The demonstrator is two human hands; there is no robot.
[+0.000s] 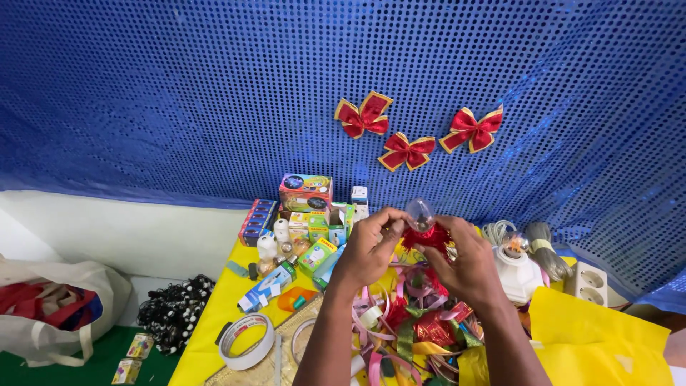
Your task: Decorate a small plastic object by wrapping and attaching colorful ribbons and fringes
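Against blue sequin cloth (179, 93), both hands (421, 257) hold a clear bulb (419, 211).

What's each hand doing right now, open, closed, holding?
Left hand: closed, fingertips pinching the red bow.
Right hand: closed, gripping the same red bow, which has a clear light bulb above it.

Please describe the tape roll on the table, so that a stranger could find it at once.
Start at the yellow table under the blue sequinned cloth. The tape roll lies flat near its front left edge, left of the person's forearms. It is the only wide white ring there, unlike the small coloured boxes behind.
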